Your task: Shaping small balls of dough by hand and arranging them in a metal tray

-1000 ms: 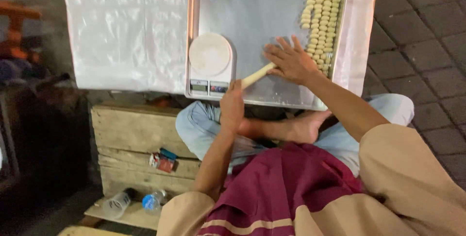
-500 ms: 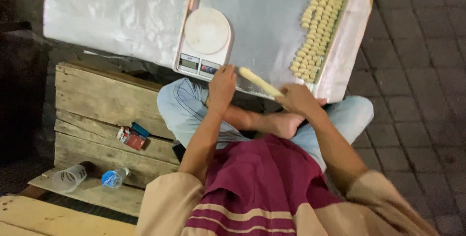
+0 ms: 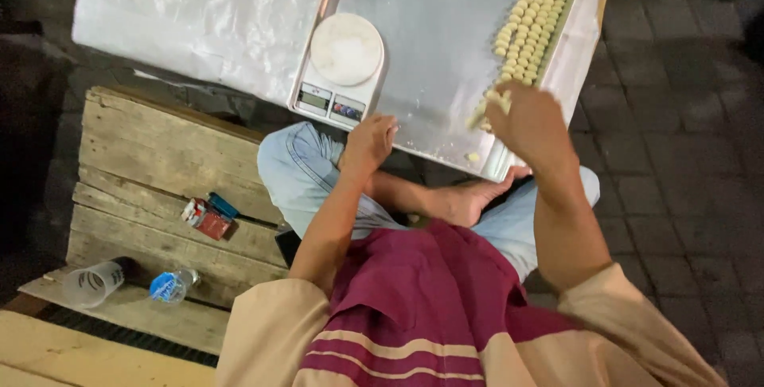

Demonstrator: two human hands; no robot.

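- Already, pale little dough pieces (image 3: pixel 535 21) lay packed in tidy rows along the right edge of the shiny rectangular metal tray (image 3: pixel 434 60), so much of the shaping looked done, while most of the tray's surface remained bare.
- The right hand (image 3: pixel 532 120) hovered at the near end of those rows, fingers curled around a pale stick of dough (image 3: pixel 487 108) whose tip touched the tray; how tight the grasp was could not be told.
- The left hand (image 3: pixel 368 140) rested loosely curled at the tray's near rim, just below the white digital kitchen scale with a round platform (image 3: pixel 344 56); whether it gripped anything could not be told.
- One small stray dough crumb (image 3: pixel 473 157) sat near the tray's front edge.
- Beside the person's knee, a weathered wooden pallet (image 3: pixel 159 156) carried a small red packet (image 3: pixel 203 216), a clear plastic cup (image 3: pixel 91 283) and a crushed plastic bottle (image 3: pixel 171 285).
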